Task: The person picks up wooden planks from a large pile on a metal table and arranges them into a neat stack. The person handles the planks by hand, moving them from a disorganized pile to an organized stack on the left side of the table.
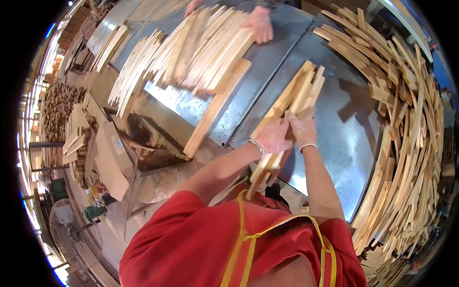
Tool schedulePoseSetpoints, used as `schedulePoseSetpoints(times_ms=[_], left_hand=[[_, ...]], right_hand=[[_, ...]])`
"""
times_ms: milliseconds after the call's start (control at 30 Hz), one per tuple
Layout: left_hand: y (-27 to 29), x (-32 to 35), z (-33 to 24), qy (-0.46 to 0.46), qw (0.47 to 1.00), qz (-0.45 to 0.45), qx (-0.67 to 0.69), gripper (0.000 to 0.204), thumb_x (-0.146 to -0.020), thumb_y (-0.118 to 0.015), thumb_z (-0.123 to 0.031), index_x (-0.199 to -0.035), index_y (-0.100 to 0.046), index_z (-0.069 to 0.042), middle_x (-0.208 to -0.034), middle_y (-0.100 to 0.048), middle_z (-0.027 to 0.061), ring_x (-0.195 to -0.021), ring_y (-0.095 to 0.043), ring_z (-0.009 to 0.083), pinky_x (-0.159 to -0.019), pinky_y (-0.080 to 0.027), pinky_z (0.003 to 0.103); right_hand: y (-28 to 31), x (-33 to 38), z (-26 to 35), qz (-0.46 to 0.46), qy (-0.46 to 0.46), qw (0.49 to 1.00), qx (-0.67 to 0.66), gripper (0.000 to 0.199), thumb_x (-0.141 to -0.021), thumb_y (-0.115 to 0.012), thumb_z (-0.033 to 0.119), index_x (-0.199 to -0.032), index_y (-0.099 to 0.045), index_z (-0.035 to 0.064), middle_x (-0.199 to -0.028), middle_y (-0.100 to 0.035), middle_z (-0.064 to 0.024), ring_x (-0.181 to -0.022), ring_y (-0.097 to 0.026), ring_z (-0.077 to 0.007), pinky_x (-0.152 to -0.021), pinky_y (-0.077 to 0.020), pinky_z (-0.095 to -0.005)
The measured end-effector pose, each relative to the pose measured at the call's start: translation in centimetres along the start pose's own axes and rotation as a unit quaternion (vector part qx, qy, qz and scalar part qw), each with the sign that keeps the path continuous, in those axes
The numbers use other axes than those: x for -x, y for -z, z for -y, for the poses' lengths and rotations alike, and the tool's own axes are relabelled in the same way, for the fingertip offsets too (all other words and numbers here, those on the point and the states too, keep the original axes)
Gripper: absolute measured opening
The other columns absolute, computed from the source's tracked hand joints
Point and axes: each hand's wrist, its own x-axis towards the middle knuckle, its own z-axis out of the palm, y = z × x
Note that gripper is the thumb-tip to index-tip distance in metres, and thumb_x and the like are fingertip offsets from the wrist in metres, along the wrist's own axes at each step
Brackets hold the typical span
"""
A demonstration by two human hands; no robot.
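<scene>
- A loose bundle of long, narrow, pale-yellow wooden strips (300,93) lies aslant over the smooth grey metal tabletop (346,146), its lower end reaching past the near edge toward the red shirt (167,244).
- The left hand, in a pinkish-white knit glove (275,137), clasps the bundle from its left side; the right hand, gloved alike (303,128), clasps it from the right, just beside the left. Both grips are as narrow as the bundle.
- Each strip looks stiff and light, though together they probably carry some weight; dry wood should grip well against knit, but strips could slide along one another, and rough edges may splinter.
- Best hold: both hands around the middle, squeezing the sides together, with the ends kept even.
- Thumbs and the bundle's underside are hard to make out, so whether it rests fully on the metal cannot be told.
- Across the table, a co-worker's gloved hand (260,25) touches a broad row of pale strips (210,52); their other hand is cut off by the upper edge.
</scene>
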Motion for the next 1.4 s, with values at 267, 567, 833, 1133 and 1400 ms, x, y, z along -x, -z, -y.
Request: schedulePoseSetpoints(times_ms=[267, 567, 833, 1133, 1400], left_hand=[[6.3, 9.3, 19.6, 0.261, 0.947, -0.167, -0.083, 0.064, -0.09, -0.07, -0.046, -0.139, -0.053, -0.01, -0.137, -0.06, 0.016, -0.125, -0.059, 0.041, -0.103, -0.049, 0.056], [11.8, 9.3, 20.8, 0.268, 0.926, -0.061, 0.26, 0.052, -0.096, -0.065, -0.044, -0.135, -0.064, -0.01, -0.118, -0.073, 0.0209, -0.111, -0.07, 0.0382, -0.097, -0.053, 0.047], [12.7, 8.3, 21.2, 0.241, 0.968, -0.042, -0.048, 0.099, -0.082, -0.076, -0.055, -0.162, -0.035, -0.013, -0.136, -0.062, 0.024, -0.124, -0.064, 0.0393, -0.103, -0.053, 0.048], [15.2, 10.5, 26.7, 0.279, 0.946, -0.109, -0.125, 0.102, -0.076, -0.083, -0.038, -0.165, -0.041, -0.012, -0.163, -0.045, 0.0273, -0.149, -0.048, 0.0397, -0.121, -0.043, 0.05], [10.1, 3.3, 16.7, 0.157, 0.93, 0.046, 0.329, 0.062, -0.09, -0.073, -0.025, -0.143, -0.058, 0.004, -0.139, -0.064, 0.0285, -0.124, -0.065, 0.0441, -0.11, -0.048, 0.048]], right_hand=[[-3.3, -1.1, -1.0, -0.07, -0.019, 0.993, -0.09, 0.077, -0.085, -0.076, 0.02, -0.153, -0.044, 0.0043, -0.139, -0.06, -0.0269, -0.123, -0.063, -0.0429, -0.108, -0.0488, -0.045], [-12.2, -0.1, 6.8, -0.001, 0.056, 0.966, -0.251, 0.06, -0.086, -0.072, 0.011, -0.141, -0.05, -0.0022, -0.122, -0.069, -0.0205, -0.109, -0.067, -0.0325, -0.101, -0.0521, -0.0407], [-21.4, 4.2, 14.9, 0.313, -0.073, 0.865, -0.386, 0.093, -0.089, -0.079, 0.033, -0.164, -0.033, 0.0022, -0.149, -0.058, -0.0259, -0.137, -0.057, -0.037, -0.119, -0.0428, -0.0416], [-6.3, 2.2, 7.8, -0.083, 0.054, 0.964, 0.245, 0.086, -0.082, -0.078, 0.035, -0.155, -0.045, 0.0052, -0.156, -0.043, -0.0239, -0.141, -0.047, -0.0456, -0.117, -0.0416, -0.0502], [-13.9, 7.3, 6.2, 0.023, 0.016, 0.978, -0.207, 0.069, -0.08, -0.071, 0.021, -0.144, -0.051, 0.0039, -0.129, -0.064, -0.0292, -0.123, -0.061, -0.0464, -0.104, -0.0511, -0.0485]])
